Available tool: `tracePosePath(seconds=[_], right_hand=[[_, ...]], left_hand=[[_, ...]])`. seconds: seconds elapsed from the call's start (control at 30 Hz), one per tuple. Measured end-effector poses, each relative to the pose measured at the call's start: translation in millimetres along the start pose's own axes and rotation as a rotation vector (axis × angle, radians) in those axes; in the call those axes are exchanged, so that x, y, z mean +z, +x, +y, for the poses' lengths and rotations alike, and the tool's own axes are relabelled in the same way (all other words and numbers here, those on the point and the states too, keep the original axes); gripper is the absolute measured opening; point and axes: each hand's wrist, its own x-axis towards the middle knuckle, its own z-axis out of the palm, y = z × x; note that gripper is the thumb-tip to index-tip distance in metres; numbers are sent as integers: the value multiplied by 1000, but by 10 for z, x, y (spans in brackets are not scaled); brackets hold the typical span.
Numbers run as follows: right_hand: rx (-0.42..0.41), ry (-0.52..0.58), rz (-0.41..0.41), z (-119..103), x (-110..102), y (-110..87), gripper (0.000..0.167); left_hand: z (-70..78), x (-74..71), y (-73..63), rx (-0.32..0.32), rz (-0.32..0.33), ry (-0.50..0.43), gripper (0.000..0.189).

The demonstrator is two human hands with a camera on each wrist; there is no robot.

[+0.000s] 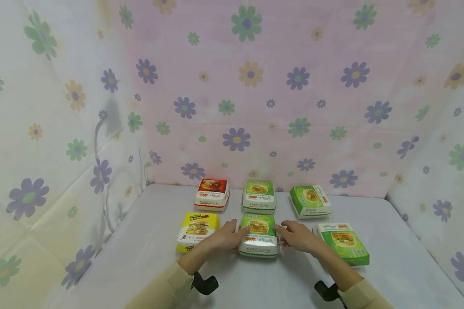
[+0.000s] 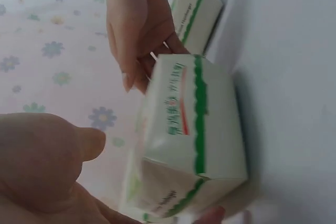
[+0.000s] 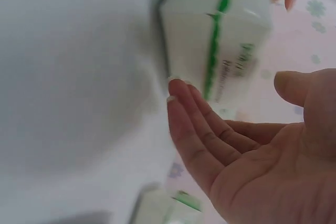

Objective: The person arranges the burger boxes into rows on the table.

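A green-and-white burger box point(image 1: 258, 246) stands closed at the front middle of the table, a burger printed on its lid. My left hand point(image 1: 229, 236) is at its left side. On the right side is my right hand point(image 1: 298, 237). In the right wrist view, the right fingers point(image 3: 197, 140) are nearly straight, with the tips at the box's lower side and the thumb apart. The left wrist view shows the left thumb point(image 2: 92, 142) held off the box; the left fingers are mostly hidden by the box and the frame edge.
A yellow burger box point(image 1: 197, 225) lies beside the left hand. Behind stand a red-topped box point(image 1: 212, 195) and two green ones, one central point(image 1: 259, 197), one turned at the right point(image 1: 310, 201). Another green box point(image 1: 344, 244) lies right of my right hand. Flowered cloth point(image 1: 236, 107) surrounds the table.
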Motion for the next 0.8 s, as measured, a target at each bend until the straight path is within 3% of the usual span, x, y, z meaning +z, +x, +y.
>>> tracePosePath(seconds=[0.13,0.33,0.57,0.8], right_hand=[[-50,-54,13,-106,-137,-125,50],[-50,-122,2,-228,-365,-291,52],[-108,-201,-2,-241,-668,-375,52],[-126,-215,32,-129,-980,-322,53]], left_hand=[[89,-77,-123,67,7,74,87],[209,-104,-188,210,46,81,82],[426,-20,-58,297,79,59,76],[733,112,135,324,75,14,75]])
